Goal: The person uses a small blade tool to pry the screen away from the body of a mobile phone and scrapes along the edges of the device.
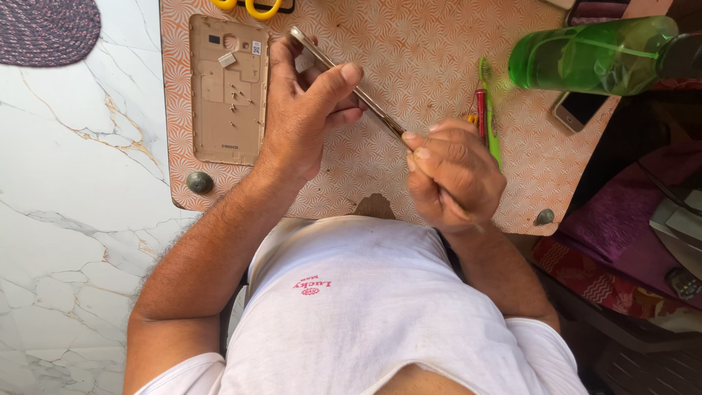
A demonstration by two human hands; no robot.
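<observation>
Left hand (303,110) grips a thin gold phone (344,77) edge-on above the middle of the surface (409,44), fingers closed round it. Right hand (453,175) is curled at the phone's near end; what it pinches, I cannot tell. The surface has an orange fan-patterned laminate. A tan plastic back cover (227,88) lies flat far left, with tiny screws on it. A translucent green bottle (592,55) lies far right. The floor (73,219) is white veined marble.

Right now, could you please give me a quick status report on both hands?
Left hand grips thin gold phone body edge-on. Right hand pinches its lower end. Gold back cover lies apart, left.
</observation>
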